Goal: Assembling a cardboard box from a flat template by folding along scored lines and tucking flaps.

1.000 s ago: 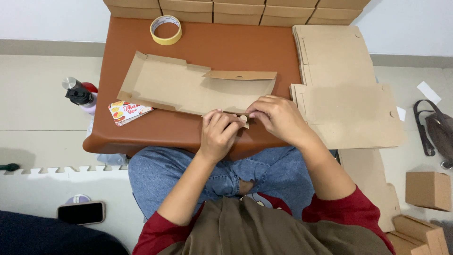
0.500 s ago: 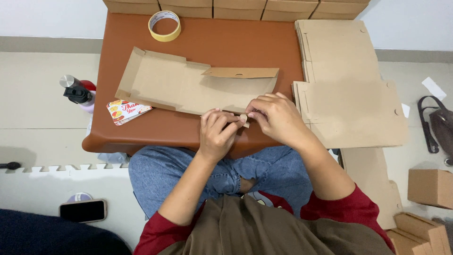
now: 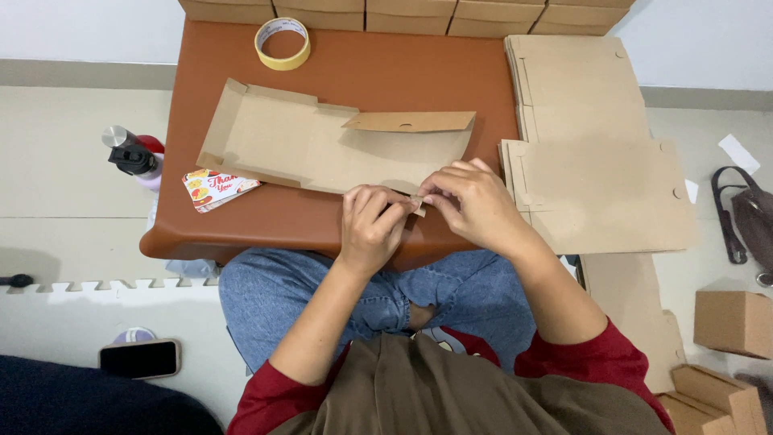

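Filling the middle of the frame, a low brown table (image 3: 386, 72) with rounded corners stands on a pale floor, the person seated at its lower edge in blue jeans and a red-sleeved top. Along the top edge of the frame runs a row of folded cardboard boxes (image 3: 403, 12). A roll of yellow tape (image 3: 283, 43) lies on the table at upper centre-left, and a small printed card (image 3: 217, 189) sits near the table's left edge. Just off that edge, on the floor, stands a bottle (image 3: 133, 155) with a dark cap. A stack of flat cardboard blanks (image 3: 596, 153) covers the table's right side and overhangs it. At lower left a dark phone (image 3: 139, 359) lies on the floor; at the right edge a dark bag (image 3: 745, 217) and, lower, a small closed carton (image 3: 733, 322). What the boxes hold cannot be seen.

A flat unfolded cardboard box (image 3: 322, 145) lies across the table's centre, plain tan, with raised side flaps at its left end and one long flap (image 3: 409, 122) folded over at its upper right. Both hands meet at its lower right edge: the left hand (image 3: 372, 225) and the right hand (image 3: 471, 205) each have fingertips closed narrowly, pinching a small tab (image 3: 418, 205) of the cardboard between them
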